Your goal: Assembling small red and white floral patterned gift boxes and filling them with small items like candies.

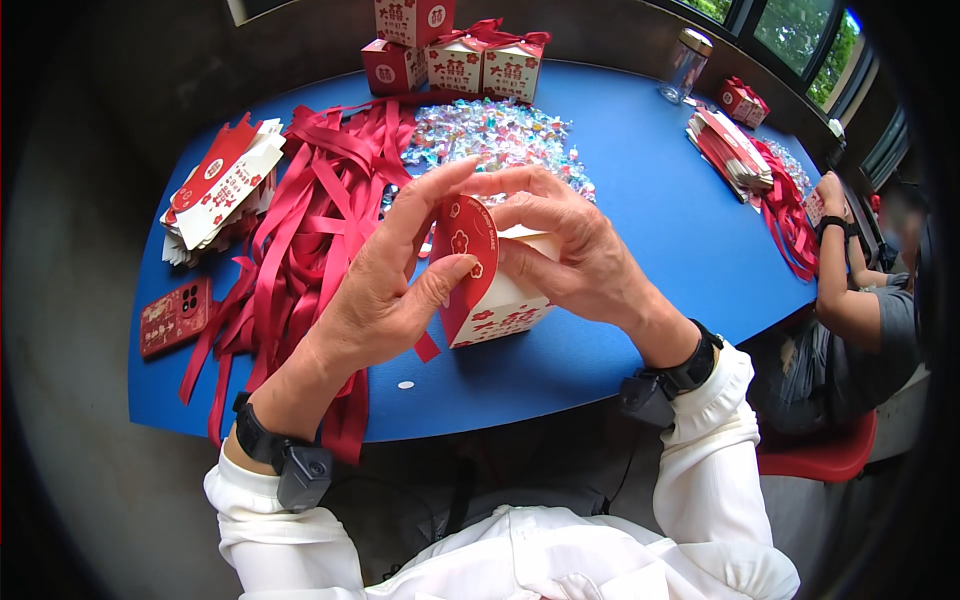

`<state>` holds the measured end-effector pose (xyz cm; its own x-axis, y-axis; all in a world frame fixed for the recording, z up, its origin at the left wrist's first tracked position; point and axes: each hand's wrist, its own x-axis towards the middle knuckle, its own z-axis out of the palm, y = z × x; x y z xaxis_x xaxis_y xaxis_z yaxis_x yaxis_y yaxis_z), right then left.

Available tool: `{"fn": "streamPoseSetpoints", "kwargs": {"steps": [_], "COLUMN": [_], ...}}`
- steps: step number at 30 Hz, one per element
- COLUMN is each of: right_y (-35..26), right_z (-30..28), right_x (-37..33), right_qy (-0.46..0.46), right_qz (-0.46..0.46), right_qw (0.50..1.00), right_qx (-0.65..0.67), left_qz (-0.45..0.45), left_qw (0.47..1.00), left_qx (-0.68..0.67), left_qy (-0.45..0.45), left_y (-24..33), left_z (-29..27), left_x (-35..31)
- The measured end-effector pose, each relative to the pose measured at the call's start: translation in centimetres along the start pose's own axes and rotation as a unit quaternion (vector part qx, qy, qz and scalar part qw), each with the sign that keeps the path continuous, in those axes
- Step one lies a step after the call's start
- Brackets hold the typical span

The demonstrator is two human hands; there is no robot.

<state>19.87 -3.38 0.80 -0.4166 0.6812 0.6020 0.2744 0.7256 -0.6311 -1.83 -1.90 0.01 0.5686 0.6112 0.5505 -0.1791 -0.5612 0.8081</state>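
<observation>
A small red and cream paper gift box (500, 322) printed with red flowers is between my hands at the table's front. My left hand (376, 287) grips its red side, the thumb pressing on the rounded flap and the fingers reaching over the top. From the other side my right hand (590, 258) holds the upper part, its thumb by a cream panel and its fingers bent over the top edge. My fingers partly hide the top of the box. A short end of red ribbon (427, 347) shows beside its lower left corner.
On the blue table (650, 180) lie red ribbons (320, 190), flat boxes (225, 185), a phone (176, 318) and wrapped candies (490, 135). Finished boxes (455, 65) stand behind. A jar (686, 65) is far right. Another person (850, 290) sits at the right.
</observation>
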Motion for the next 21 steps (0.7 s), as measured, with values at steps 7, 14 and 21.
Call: {"fn": "streamPoseSetpoints", "kwargs": {"steps": [7,14,21], "right_y": [-0.15,-0.58,-0.36], "right_z": [-0.01,-0.13,-0.81], "right_x": [-0.25,-0.15,0.01], "right_qy": [0.017,0.011,-0.014], "right_qz": [0.13,0.158,0.187], "right_qw": [0.977,0.96,0.944], "right_qx": [0.171,0.23,0.272], "left_qz": [0.015,0.029,0.039], "left_qw": [0.999,0.994,0.991], "left_qx": [0.04,0.105,0.13], "left_qy": [0.009,-0.013,-0.008], "left_y": [-0.38,-0.02,0.27], "left_z": [-0.56,-1.0,-0.61], "left_x": [0.12,0.16,0.3]}}
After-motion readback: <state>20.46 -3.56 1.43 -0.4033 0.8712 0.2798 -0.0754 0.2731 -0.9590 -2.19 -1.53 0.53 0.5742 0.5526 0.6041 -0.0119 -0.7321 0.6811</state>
